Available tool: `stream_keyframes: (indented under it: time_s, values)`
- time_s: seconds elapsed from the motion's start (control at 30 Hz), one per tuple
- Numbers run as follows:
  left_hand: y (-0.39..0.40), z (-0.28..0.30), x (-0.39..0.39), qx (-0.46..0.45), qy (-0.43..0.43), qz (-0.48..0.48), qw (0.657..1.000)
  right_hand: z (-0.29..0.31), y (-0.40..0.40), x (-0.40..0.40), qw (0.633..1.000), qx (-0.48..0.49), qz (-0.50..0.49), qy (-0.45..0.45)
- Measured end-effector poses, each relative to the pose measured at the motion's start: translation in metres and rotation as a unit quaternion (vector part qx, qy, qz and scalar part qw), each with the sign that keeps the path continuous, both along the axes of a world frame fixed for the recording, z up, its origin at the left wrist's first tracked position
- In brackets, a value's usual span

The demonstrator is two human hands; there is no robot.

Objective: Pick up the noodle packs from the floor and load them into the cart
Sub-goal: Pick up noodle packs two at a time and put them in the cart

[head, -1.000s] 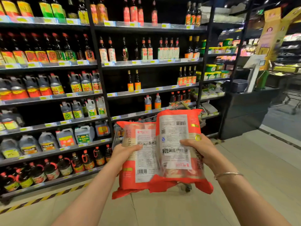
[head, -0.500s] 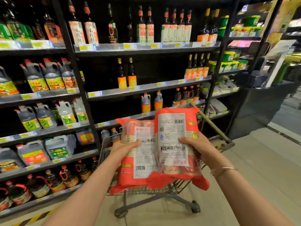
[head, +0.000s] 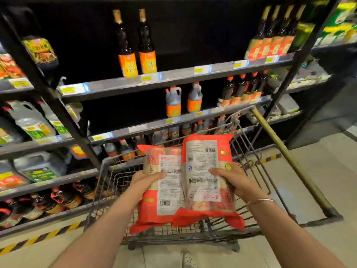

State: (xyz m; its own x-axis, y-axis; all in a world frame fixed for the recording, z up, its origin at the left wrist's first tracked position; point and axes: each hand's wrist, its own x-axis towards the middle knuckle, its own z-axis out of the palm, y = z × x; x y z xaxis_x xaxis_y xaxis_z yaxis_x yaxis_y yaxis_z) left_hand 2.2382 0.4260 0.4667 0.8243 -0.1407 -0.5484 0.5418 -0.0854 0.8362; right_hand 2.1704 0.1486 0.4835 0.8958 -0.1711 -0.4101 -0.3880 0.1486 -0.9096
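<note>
Item 1: left red-and-clear plastic noodle pack point(head: 164, 190), long axis running near to far, back label facing up, barcode at the near end. My left hand point(head: 144, 182) grips its left edge, thumb curled over the top face, fingers hidden underneath.

Item 2: right red-and-clear plastic noodle pack point(head: 206, 176), same near-to-far axis, its left edge overlapping item 1, barcode at the far end. My right hand point(head: 234, 182) grips its right edge, thumb pressed across the label, a thin metal bangle point(head: 259, 201) on the wrist.

Location: both packs are held above the grey wire shopping cart point(head: 116, 182), over its basket, not touching it.

Writing: "LEN" reads along item 1's left side; the rest is too small to read.

Behind: dark shelving point(head: 173, 78) with 2 orange-labelled bottles point(head: 137, 60).
</note>
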Motion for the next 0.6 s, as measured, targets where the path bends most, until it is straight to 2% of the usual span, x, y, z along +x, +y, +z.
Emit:
stream_keyframes:
  time_s: [0.17,0.27,0.43,0.53,0.6]
  values:
    - [-0.011,-0.069,0.045,0.039,0.071,0.033,0.996,-0.06,-0.016,0.056,0.998,0.011,0.033,0.061]
    - [-0.016,-0.105,0.057,0.056,0.144,0.006,0.988,-0.108,-0.015,0.075,0.994,0.013,0.042,0.103]
    - [-0.021,-0.186,0.076,0.108,0.158,0.085,0.978,-0.198,-0.006,0.095,0.982,-0.01,0.016,0.188]
    - [-0.012,-0.245,0.08,0.107,0.195,0.06,0.973,-0.258,-0.002,0.102,0.973,-0.004,0.003,0.23]
    - [-0.002,-0.272,0.084,0.136,0.222,0.039,0.965,-0.293,0.002,0.104,0.968,-0.007,0.009,0.25]
